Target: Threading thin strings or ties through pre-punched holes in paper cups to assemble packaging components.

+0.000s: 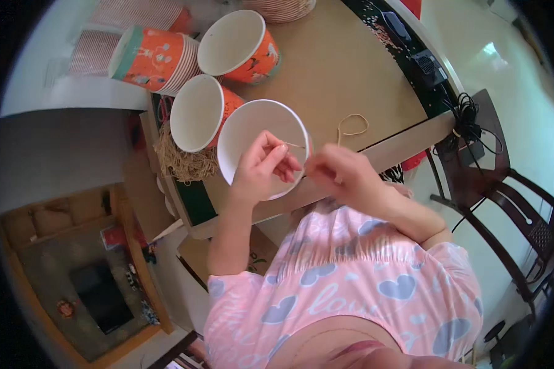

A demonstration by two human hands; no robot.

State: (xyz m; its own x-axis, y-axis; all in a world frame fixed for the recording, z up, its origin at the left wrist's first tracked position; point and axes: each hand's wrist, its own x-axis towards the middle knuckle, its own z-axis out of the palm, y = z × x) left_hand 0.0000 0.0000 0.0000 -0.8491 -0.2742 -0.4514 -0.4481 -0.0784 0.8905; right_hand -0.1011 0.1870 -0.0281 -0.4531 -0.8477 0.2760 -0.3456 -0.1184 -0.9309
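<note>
Over the mouth of the nearest paper bucket, white inside, my left hand is closed, thumb and forefinger pinching a thin tan string. A short piece of that string sticks out toward the right. My right hand is beside the bucket's right rim, slightly blurred, its fingers curled inward. Whatever is between those fingers is hidden. Beyond this hand, a looped tan cord lies on the table and runs down to the hand's upper edge; whether it joins the pinched string cannot be seen.
Two orange-patterned buckets lie tilted close by, near a nested bucket stack. A bundle of tan strings spreads at the left of the brown table. Black cables hang off its right corner, near a dark chair.
</note>
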